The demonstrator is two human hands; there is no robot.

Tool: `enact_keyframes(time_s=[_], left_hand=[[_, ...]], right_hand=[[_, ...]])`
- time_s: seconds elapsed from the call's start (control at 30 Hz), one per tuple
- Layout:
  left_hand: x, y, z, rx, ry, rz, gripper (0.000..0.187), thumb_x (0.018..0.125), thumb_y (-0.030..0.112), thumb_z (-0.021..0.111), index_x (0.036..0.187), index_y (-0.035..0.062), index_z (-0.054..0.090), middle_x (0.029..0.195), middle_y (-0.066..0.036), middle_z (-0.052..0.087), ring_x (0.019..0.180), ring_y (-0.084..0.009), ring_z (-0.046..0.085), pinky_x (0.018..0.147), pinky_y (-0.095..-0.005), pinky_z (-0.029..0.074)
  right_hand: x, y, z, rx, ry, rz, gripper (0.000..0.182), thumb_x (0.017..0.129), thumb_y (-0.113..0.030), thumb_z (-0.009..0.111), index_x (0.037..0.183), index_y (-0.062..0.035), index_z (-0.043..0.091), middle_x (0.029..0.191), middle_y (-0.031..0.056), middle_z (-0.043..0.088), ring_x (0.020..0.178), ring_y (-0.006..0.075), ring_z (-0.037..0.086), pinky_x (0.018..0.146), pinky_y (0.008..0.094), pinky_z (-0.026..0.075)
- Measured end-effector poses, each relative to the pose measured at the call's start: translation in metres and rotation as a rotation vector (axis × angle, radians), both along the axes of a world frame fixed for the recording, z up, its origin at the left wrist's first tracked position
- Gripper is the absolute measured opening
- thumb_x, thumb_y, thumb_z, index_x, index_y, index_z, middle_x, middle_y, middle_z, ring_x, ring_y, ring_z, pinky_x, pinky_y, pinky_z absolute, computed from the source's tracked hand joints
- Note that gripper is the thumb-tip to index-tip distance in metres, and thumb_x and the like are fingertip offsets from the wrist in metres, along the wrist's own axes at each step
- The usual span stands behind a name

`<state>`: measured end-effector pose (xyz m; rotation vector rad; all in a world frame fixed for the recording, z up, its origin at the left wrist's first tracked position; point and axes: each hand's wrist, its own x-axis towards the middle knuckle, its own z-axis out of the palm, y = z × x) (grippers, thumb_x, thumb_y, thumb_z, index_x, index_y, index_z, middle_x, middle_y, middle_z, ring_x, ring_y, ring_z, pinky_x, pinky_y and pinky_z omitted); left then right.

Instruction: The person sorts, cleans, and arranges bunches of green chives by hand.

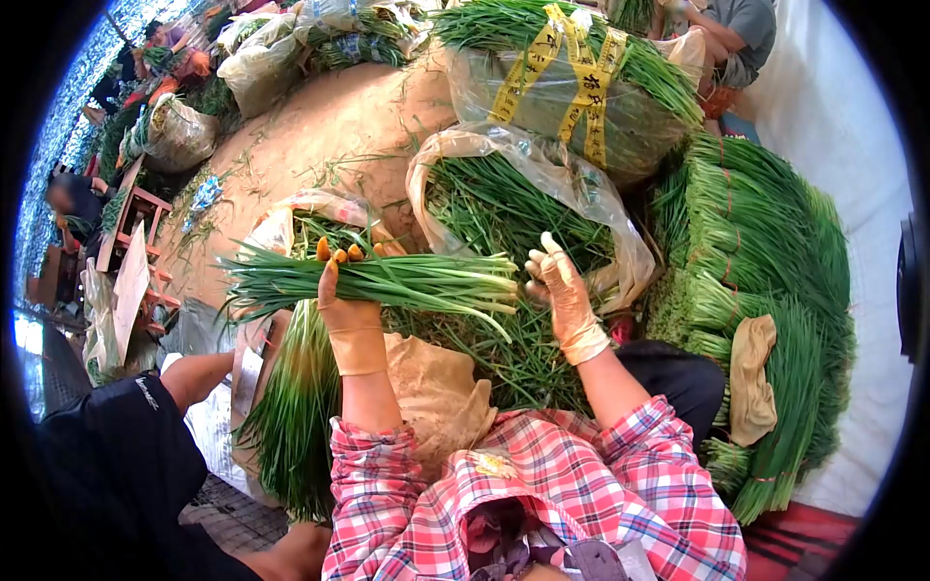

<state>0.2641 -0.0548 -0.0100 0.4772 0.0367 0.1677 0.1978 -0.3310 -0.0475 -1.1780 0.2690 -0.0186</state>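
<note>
My left hand (347, 315), in a thin glove with orange-tipped fingers, is wrapped round a loose bunch of Chinese chives (426, 283). The bunch lies level, its green leaf tips to the left and its pale cut ends to the right. Just beyond those pale ends, my right hand (565, 295) is raised, gloved, its fingers apart and nothing in them. Below the held bunch is a pile of loose chive leaves (513, 358). More chives (305, 416) hang with their leaves downward at the left of my lap.
An open plastic bag of leaves (523, 198) stands ahead. Behind it is a large wrapped bale (572, 97) with yellow printed tape. Tied bunches (765, 252) are stacked at right, a tan cloth (753, 378) on them. A person's leg (116, 465) is close at left; other people sit farther off.
</note>
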Motion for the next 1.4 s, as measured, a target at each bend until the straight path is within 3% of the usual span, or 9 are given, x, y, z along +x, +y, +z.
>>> enact_keyframes(time_s=[0.17, 0.3, 0.57, 0.83, 1.1, 1.17, 1.23, 1.3, 1.4], left_hand=[[-0.007, -0.014, 0.007, 0.051, 0.024, -0.008, 0.036, 0.079, 0.011, 0.059, 0.114, 0.0116, 0.052, 0.084, -0.002, 0.060, 0.083, -0.0193, 0.059, 0.094, -0.0543, 0.040], [-0.005, -0.012, 0.001, 0.062, -0.025, -0.055, 0.036, 0.078, 0.010, 0.061, 0.112, 0.0116, 0.051, 0.083, -0.002, 0.059, 0.081, -0.0197, 0.059, 0.091, -0.0535, 0.042], [-0.016, -0.023, 0.030, 0.048, 0.096, -0.093, 0.032, 0.076, 0.005, 0.060, 0.107, 0.0087, 0.051, 0.082, -0.003, 0.059, 0.077, -0.0202, 0.056, 0.081, -0.0533, 0.045], [-0.017, -0.020, 0.026, 0.051, 0.086, -0.115, 0.032, 0.076, 0.004, 0.060, 0.107, 0.0066, 0.051, 0.090, -0.005, 0.061, 0.079, -0.0220, 0.058, 0.080, -0.0467, 0.047], [-0.012, -0.003, 0.024, 0.068, 0.055, 0.000, 0.029, 0.077, 0.008, 0.059, 0.106, 0.0084, 0.053, 0.099, -0.005, 0.061, 0.084, -0.0186, 0.057, 0.084, -0.0423, 0.047], [-0.012, 0.011, 0.031, 0.112, 0.065, 0.111, 0.027, 0.079, 0.010, 0.058, 0.106, 0.0108, 0.054, 0.096, -0.002, 0.062, 0.082, -0.0169, 0.057, 0.088, -0.0442, 0.046], [-0.005, 0.031, 0.022, 0.106, -0.059, 0.091, 0.027, 0.079, 0.010, 0.058, 0.105, 0.0129, 0.054, 0.093, -0.002, 0.061, 0.080, -0.0167, 0.057, 0.088, -0.0471, 0.045], [-0.006, 0.031, 0.024, 0.053, -0.057, 0.087, 0.028, 0.078, 0.008, 0.058, 0.105, 0.0139, 0.054, 0.091, -0.002, 0.061, 0.078, -0.0171, 0.057, 0.089, -0.0493, 0.044], [-0.008, 0.024, 0.020, 0.047, -0.089, 0.055, 0.029, 0.077, 0.007, 0.058, 0.105, 0.0132, 0.054, 0.090, -0.002, 0.059, 0.079, -0.0187, 0.057, 0.091, -0.0505, 0.041]], right_hand=[[0.015, -0.003, 0.022, -1.027, -0.460, 0.179, 0.044, 0.072, -0.028, 0.072, 0.111, -0.0106, 0.062, 0.098, 0.0107, 0.063, 0.094, 0.0254, 0.056, 0.084, 0.0332, 0.045], [0.021, -0.004, 0.015, -1.105, -0.438, 0.329, 0.030, 0.068, -0.019, 0.074, 0.095, -0.0107, 0.069, 0.078, 0.0064, 0.063, 0.079, 0.0264, 0.057, 0.076, 0.0362, 0.047], [0.001, 0.010, 0.041, -1.268, -0.535, 0.280, 0.032, 0.071, -0.025, 0.072, 0.103, -0.0228, 0.066, 0.074, 0.0071, 0.061, 0.068, 0.0264, 0.058, 0.060, 0.0344, 0.047], [-0.009, 0.020, 0.036, -0.454, -0.269, 0.251, 0.021, 0.087, -0.019, 0.061, 0.091, 0.0015, 0.066, 0.083, 0.0053, 0.065, 0.076, 0.0128, 0.059, 0.071, 0.0254, 0.049], [-0.004, -0.019, -0.007, 0.108, 0.108, -0.022, 0.029, 0.090, -0.029, 0.056, 0.099, -0.0011, 0.059, 0.071, 0.0046, 0.061, 0.063, 0.0104, 0.058, 0.056, 0.0241, 0.048], [-0.015, -0.047, -0.046, -0.351, 0.258, 0.508, 0.027, 0.089, -0.025, 0.056, 0.102, -0.0021, 0.059, 0.082, 0.0061, 0.064, 0.070, 0.0151, 0.062, 0.061, 0.0270, 0.050], [-0.041, -0.046, -0.042, -1.644, 0.160, 0.865, 0.025, 0.087, -0.026, 0.057, 0.100, -0.0073, 0.065, 0.097, 0.0047, 0.067, 0.095, 0.0238, 0.062, 0.075, 0.0300, 0.049], [-0.037, -0.053, -0.049, -0.988, 0.020, 0.440, 0.027, 0.085, -0.029, 0.060, 0.098, -0.0061, 0.067, 0.092, 0.0035, 0.067, 0.085, 0.0194, 0.063, 0.074, 0.0278, 0.048], [-0.021, -0.040, 0.001, -0.109, 0.046, 0.284, 0.029, 0.085, -0.028, 0.063, 0.093, -0.0012, 0.067, 0.083, 0.0013, 0.064, 0.071, 0.0073, 0.053, 0.069, 0.0241, 0.045]])
